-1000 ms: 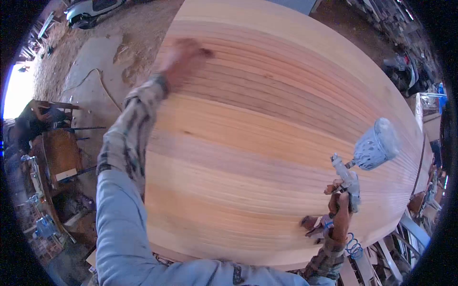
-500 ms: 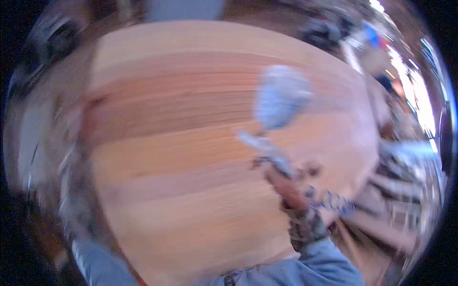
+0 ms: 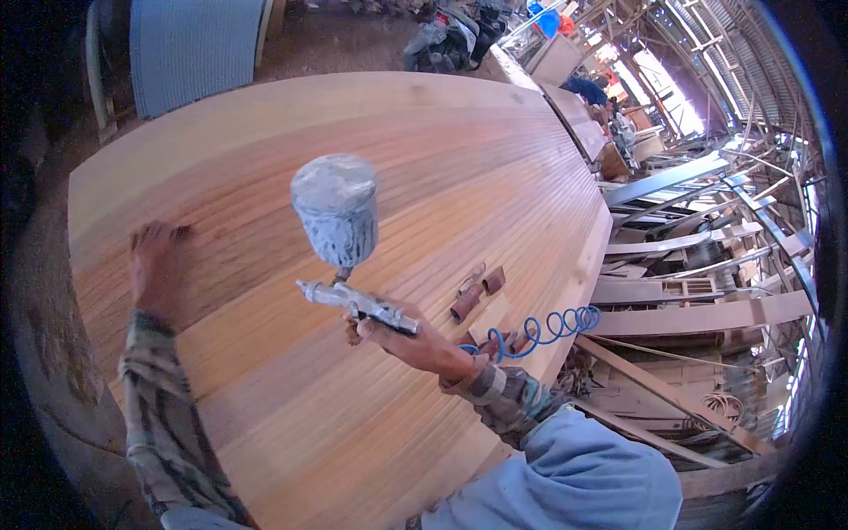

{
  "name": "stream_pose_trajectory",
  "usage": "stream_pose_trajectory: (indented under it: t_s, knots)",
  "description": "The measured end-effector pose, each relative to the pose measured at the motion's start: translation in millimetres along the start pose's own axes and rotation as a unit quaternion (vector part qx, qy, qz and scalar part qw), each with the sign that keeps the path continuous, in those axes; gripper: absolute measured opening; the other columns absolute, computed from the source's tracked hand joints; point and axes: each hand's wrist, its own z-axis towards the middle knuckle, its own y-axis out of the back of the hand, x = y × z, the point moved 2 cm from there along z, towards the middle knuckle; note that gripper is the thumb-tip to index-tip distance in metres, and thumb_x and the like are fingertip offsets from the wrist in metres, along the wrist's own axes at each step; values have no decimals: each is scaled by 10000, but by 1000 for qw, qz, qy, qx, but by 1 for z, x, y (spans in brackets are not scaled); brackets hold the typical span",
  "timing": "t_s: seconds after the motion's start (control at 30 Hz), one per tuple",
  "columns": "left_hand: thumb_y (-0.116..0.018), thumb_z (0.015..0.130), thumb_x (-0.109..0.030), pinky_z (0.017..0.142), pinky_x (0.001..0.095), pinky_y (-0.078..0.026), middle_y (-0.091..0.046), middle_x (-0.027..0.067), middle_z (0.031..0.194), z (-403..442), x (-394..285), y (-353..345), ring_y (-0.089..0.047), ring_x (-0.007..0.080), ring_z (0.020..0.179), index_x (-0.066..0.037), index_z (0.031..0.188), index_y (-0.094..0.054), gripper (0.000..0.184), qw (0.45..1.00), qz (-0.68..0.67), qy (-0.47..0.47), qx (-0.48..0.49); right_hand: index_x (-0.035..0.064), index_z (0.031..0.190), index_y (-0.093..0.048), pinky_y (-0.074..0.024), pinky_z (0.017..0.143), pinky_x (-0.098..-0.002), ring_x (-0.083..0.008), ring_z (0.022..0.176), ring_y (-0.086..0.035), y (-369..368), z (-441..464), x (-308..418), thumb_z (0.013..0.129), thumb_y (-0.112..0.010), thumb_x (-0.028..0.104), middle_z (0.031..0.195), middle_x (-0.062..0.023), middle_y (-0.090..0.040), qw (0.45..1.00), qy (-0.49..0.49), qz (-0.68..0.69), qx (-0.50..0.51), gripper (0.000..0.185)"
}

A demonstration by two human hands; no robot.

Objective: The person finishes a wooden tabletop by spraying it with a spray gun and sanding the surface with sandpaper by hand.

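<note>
A spray gun (image 3: 367, 307) with a paint-smeared cup (image 3: 337, 212) on top is gripped in my right hand (image 3: 424, 344), above the striped wooden panel (image 3: 291, 380). Over at the panel's left side, my left hand (image 3: 159, 269) is on or just over the wood, slightly blurred, its fingers closed around a small dark thing that I cannot make out. Red-brown rolled pieces (image 3: 466, 302) and a flat red-brown piece (image 3: 495, 280) lie on the panel right of the gun. A blue coiled hose (image 3: 552, 327) runs by my right wrist.
Long boards (image 3: 698, 314) and frames are stacked beyond the panel's right edge. A grey corrugated sheet (image 3: 196, 53) stands at the upper left. Dark bundled items (image 3: 450, 40) lie behind the panel. A person in dark blue (image 3: 587, 90) is at the far upper right.
The view has swung to the right, showing more of the stacked boards. My right hand with the spray gun now appears nearer the middle, and my left hand lower and farther left in view.
</note>
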Motion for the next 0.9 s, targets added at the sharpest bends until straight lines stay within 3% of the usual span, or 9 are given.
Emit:
stream_pose_trajectory:
  t_s: [0.27, 0.4, 0.5, 0.57, 0.67, 0.73, 0.83, 0.87, 0.9]
  knots:
    - [-594, 903, -178, 957, 421, -448, -632, 92, 1101, -42, 56, 4, -571, 291, 1085, -100, 1082, -668, 209, 999, 6, 45, 3, 27, 1110, -614, -474, 764, -273, -84, 859, -564, 39, -4, -23, 949, -659, 189, 915, 4, -621, 998, 46, -44, 20, 233]
    - [-589, 918, -186, 949, 422, -456, -644, 86, 1100, -38, 0, 41, -574, 281, 1095, -119, 1085, -690, 207, 995, -89, 43, 13, 51, 1164, -620, -363, 509, -203, -18, 591, -452, 59, -21, -50, 953, -616, 227, 890, -14, -672, 999, -41, 11, -11, 275]
    - [-585, 929, -193, 943, 422, -463, -654, 82, 1100, 15, -89, 16, -577, 273, 1102, -133, 1087, -707, 208, 984, -171, 30, 39, 52, 1177, -617, -293, 466, -181, 7, 544, -394, 39, -29, -42, 959, -605, 288, 912, -26, -681, 999, -40, 16, -7, 322]
    - [-584, 898, -240, 948, 412, -480, -665, 62, 1146, 51, -122, -62, -591, 270, 1118, -194, 1097, -700, 235, 997, -74, 19, -7, 40, 1170, -617, -290, 470, -178, 2, 536, -386, 30, -30, -35, 958, -590, 325, 913, -37, -681, 998, -49, -3, -33, 356]
    - [-597, 903, -274, 966, 430, -465, -661, 59, 1135, 43, -113, -30, -581, 270, 1132, -164, 1090, -697, 239, 997, -45, 8, 63, 37, 1173, -609, -278, 462, -175, 1, 511, -360, 19, -32, -37, 963, -571, 331, 903, -45, -676, 998, -9, -40, -45, 363]
    - [-586, 923, -289, 948, 425, -466, -659, 66, 1129, -18, -42, 4, -564, 270, 1152, -123, 1092, -691, 259, 994, -112, 10, 0, 29, 1177, -596, -268, 457, -170, 1, 504, -342, 33, -34, -38, 968, -558, 338, 893, -49, -670, 998, -40, -42, -25, 376]
    - [-572, 902, -137, 912, 391, -498, -685, 99, 1045, -125, 107, 78, -628, 287, 1035, -155, 1036, -756, 228, 975, -62, 211, 24, 40, 1152, -591, -251, 450, -156, 7, 504, -333, 35, -30, -35, 967, -562, 346, 877, -42, -660, 999, -35, -30, -7, 359]
    - [-579, 875, -92, 904, 389, -497, -698, 95, 1030, -187, 193, 65, -637, 298, 1006, -157, 1041, -754, 251, 977, 102, 184, 15, 40, 1152, -591, -251, 450, -156, 7, 504, -333, 35, -31, -39, 967, -562, 346, 877, -42, -660, 999, -38, -26, -5, 359]
    - [-587, 865, -84, 906, 394, -499, -699, 95, 1034, -193, 176, 106, -638, 304, 1016, -163, 1051, -750, 260, 958, 162, 235, 0, 49, 1135, -595, -239, 447, -164, 6, 500, -326, 36, -30, -43, 971, -565, 354, 848, -28, -649, 999, -27, -21, -17, 348]
